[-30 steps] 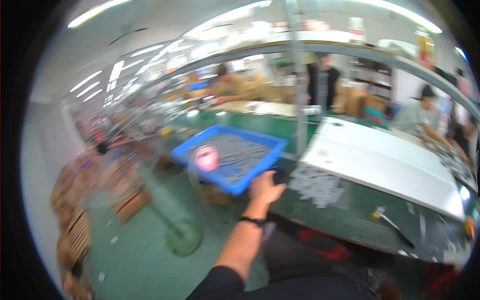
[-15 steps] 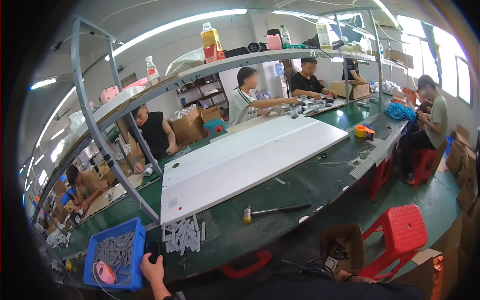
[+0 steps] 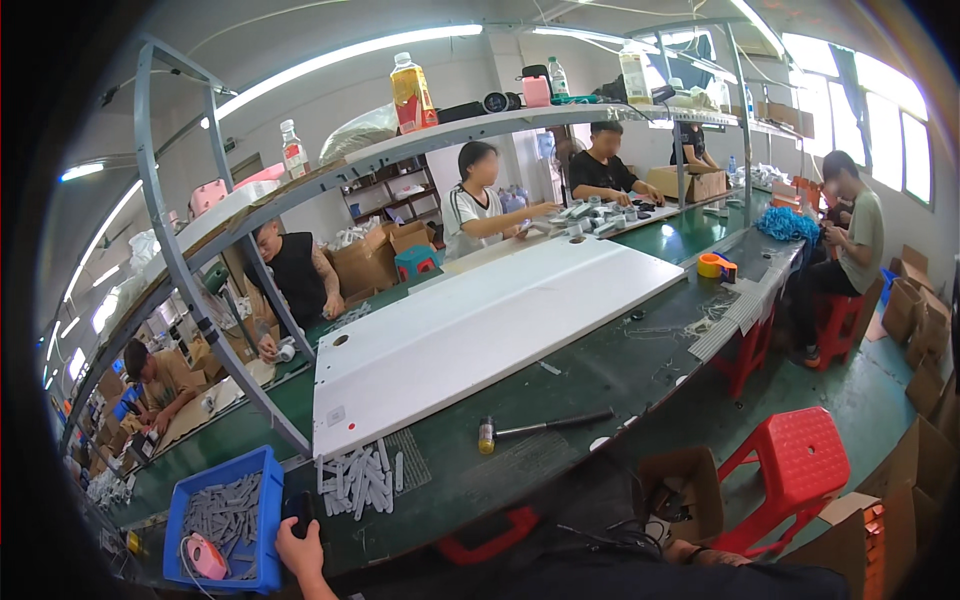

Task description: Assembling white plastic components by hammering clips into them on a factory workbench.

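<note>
At the front left edge of the green workbench (image 3: 575, 455), my left hand (image 3: 301, 552) is closed around a small black object (image 3: 297, 512), flat like a phone. Close beside it stands a blue bin (image 3: 270, 515) of grey plastic strips (image 3: 222, 512), with a pink gadget (image 3: 206, 557) on a cord inside. More grey strips (image 3: 358, 482) lie in a loose pile on the bench, right of the hand. Low at the right, my right hand (image 3: 685, 551) shows only partly by the wrist, near an open cardboard box (image 3: 682, 468); its fingers are hidden.
A long white panel (image 3: 480, 330) covers much of the bench. In front lies a hammer (image 3: 545, 425). An orange tape dispenser (image 3: 715, 266) sits farther right. A red stool (image 3: 790, 465) stands beside me. Overhead runs a metal shelf (image 3: 465, 130) with bottles; several people work beyond.
The whole view has shifted slightly left. My left hand keeps its grip on the black object beside the bin. Across the bench, the person in white has drawn an arm in a little.
</note>
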Action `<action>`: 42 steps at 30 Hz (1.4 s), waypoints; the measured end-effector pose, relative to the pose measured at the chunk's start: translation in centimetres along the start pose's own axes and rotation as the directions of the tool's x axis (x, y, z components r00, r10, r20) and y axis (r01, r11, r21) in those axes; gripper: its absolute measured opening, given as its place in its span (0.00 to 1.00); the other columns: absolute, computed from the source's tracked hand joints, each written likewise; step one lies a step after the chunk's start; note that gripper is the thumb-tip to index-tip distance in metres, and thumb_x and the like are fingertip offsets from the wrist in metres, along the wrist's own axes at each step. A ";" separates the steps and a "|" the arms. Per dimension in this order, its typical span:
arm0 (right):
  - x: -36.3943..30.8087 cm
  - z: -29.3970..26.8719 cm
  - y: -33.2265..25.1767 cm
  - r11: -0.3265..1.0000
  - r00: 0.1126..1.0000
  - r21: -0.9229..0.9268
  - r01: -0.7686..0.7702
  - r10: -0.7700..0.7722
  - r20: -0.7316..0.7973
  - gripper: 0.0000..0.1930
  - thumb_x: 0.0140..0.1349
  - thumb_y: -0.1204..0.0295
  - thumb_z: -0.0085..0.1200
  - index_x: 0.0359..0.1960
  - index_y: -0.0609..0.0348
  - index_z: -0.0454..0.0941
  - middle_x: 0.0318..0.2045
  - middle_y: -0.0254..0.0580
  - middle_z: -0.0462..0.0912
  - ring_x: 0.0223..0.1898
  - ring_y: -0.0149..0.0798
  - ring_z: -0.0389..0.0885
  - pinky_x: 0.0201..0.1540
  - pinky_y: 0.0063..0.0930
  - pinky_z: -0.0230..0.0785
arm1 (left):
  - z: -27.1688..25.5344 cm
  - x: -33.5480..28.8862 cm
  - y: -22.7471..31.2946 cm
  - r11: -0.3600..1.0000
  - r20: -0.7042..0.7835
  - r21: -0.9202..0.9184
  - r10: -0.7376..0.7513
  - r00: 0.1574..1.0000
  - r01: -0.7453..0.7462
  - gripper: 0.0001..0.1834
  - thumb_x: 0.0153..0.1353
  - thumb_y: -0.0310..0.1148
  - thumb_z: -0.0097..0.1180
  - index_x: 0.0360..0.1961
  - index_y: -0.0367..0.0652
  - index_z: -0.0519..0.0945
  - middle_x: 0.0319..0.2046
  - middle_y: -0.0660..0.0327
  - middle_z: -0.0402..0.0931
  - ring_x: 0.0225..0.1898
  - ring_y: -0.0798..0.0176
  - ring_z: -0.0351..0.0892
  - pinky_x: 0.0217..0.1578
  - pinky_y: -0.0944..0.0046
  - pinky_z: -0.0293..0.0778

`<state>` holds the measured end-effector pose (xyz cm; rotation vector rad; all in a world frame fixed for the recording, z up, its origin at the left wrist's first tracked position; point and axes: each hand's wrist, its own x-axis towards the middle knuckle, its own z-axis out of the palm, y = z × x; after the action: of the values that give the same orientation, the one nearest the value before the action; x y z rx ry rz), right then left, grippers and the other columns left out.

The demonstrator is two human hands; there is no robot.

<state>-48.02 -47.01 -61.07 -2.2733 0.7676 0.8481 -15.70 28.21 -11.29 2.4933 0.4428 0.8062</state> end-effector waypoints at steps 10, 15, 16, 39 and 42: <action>-1.3 -0.8 -0.5 0.992 0.999 -0.119 0.036 -0.036 0.003 0.34 0.68 0.47 0.62 0.66 0.60 0.85 0.64 0.53 0.88 0.66 0.49 0.86 0.66 0.43 0.77 | 0.2 -0.1 0.1 0.999 -0.005 -0.036 0.023 1.000 -0.023 0.19 0.62 0.40 0.75 0.50 0.43 0.86 0.51 0.51 0.87 0.58 0.40 0.80 0.61 0.45 0.75; -5.8 -3.8 -4.3 0.950 0.987 -0.278 0.145 -0.119 0.108 0.29 0.75 0.50 0.55 0.69 0.54 0.84 0.69 0.49 0.85 0.69 0.49 0.83 0.70 0.43 0.74 | -0.2 -0.2 -0.2 0.999 -0.007 -0.034 0.005 1.000 -0.005 0.18 0.64 0.41 0.74 0.50 0.42 0.86 0.51 0.50 0.87 0.59 0.40 0.80 0.62 0.46 0.75; -6.0 -3.8 -4.3 0.983 0.995 -0.158 0.096 -0.089 0.048 0.27 0.77 0.51 0.52 0.69 0.52 0.84 0.71 0.47 0.83 0.70 0.48 0.83 0.71 0.42 0.73 | -0.2 0.0 -0.4 0.999 0.009 -0.038 -0.003 1.000 0.004 0.18 0.66 0.41 0.73 0.50 0.42 0.86 0.52 0.50 0.86 0.60 0.41 0.79 0.62 0.46 0.74; -28.8 -23.2 -32.2 0.763 0.731 -0.055 0.644 -0.635 -0.251 0.36 0.74 0.34 0.56 0.55 0.60 0.86 0.39 0.52 0.92 0.45 0.55 0.92 0.51 0.42 0.83 | -0.3 -0.3 -0.6 0.994 -0.013 -0.114 0.000 1.000 -0.002 0.15 0.66 0.40 0.72 0.43 0.39 0.88 0.46 0.50 0.87 0.54 0.41 0.81 0.58 0.46 0.76; -29.3 -23.3 -32.2 0.773 0.740 -0.047 0.633 -0.622 -0.256 0.38 0.72 0.34 0.60 0.58 0.61 0.85 0.38 0.50 0.92 0.44 0.55 0.92 0.50 0.41 0.83 | -0.2 -0.1 -0.6 0.993 -0.022 -0.116 0.004 1.000 -0.006 0.14 0.66 0.40 0.73 0.42 0.39 0.88 0.45 0.50 0.87 0.53 0.41 0.82 0.58 0.45 0.76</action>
<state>-35.87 -32.78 -15.37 -2.3901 0.0684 0.2102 -16.02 28.74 -11.54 2.3815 0.3859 0.8376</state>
